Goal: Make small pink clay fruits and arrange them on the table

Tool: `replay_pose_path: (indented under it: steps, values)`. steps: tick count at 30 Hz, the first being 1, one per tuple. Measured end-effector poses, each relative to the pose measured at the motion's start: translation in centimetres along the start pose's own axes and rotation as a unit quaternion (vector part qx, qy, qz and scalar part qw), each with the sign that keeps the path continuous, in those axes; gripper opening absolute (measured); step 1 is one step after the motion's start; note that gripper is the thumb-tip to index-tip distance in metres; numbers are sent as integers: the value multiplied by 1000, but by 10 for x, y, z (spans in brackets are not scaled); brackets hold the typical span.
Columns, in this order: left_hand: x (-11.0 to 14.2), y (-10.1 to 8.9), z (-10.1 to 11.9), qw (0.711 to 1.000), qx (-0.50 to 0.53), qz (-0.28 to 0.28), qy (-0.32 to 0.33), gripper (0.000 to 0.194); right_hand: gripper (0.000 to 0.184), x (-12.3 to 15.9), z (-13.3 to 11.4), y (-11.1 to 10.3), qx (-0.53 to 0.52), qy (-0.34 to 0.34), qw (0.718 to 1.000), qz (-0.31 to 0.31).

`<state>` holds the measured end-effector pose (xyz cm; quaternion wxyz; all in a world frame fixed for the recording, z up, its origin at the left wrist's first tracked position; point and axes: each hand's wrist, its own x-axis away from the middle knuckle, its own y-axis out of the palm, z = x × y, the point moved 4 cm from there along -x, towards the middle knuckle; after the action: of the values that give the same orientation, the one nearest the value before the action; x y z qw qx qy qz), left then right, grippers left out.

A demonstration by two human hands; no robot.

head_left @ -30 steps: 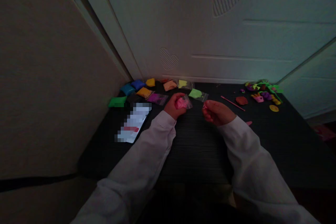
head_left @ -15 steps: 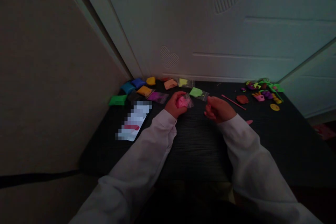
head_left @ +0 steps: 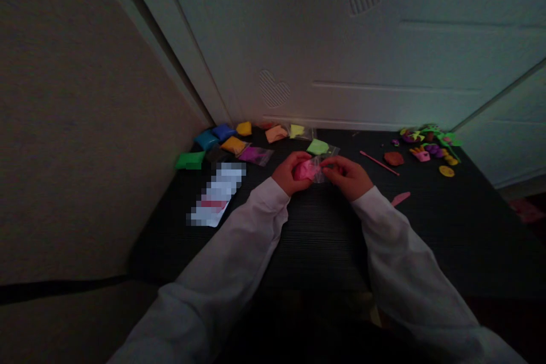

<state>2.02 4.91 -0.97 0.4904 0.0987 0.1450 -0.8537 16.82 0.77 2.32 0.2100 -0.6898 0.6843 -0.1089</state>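
A clear bag of pink modelling clay (head_left: pixel 305 170) is wrapped in the fingers of my left hand (head_left: pixel 290 173), above the middle of the dark table. At the bag's open-looking clear end, the fingertips of my right hand (head_left: pixel 344 175) are pinched together on the plastic. Whether a bit of clay is also between those fingers is too small to make out. Just behind both hands lies a bag of light green clay (head_left: pixel 318 147). A pink clay knife (head_left: pixel 401 198) lies by my right sleeve.
Clay packets, among them a green one (head_left: pixel 190 160) and a purple one (head_left: pixel 255 154), line the table's back left. A lit phone (head_left: pixel 219 193) lies before them. Rightward are a pink stick (head_left: pixel 379 163), a red-brown clay lump (head_left: pixel 393 158), a yellow disc (head_left: pixel 446 171) and clay figures (head_left: pixel 421 153).
My right hand has moved left, from apart to pinching the bag's end. My left hand has shifted slightly right with the bag. More of the pink knife shows.
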Motion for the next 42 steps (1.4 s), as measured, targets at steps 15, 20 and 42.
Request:
replay_pose_path:
  steps: [15, 20, 42]
  values:
    - [6, 1, 12, 972, -234, 25, 3, 43, 29, 3, 0, 6, 15, 33, 999, -34]
    - [7, 2, 19, 966, -256, 31, -10, 42, 22, 5, -8, 3, -23, 16, 999, -19]
    - [11, 12, 27, 964, -262, -44, 9, 48, 20, 2, 4, 6, 158, -33, 987, 5]
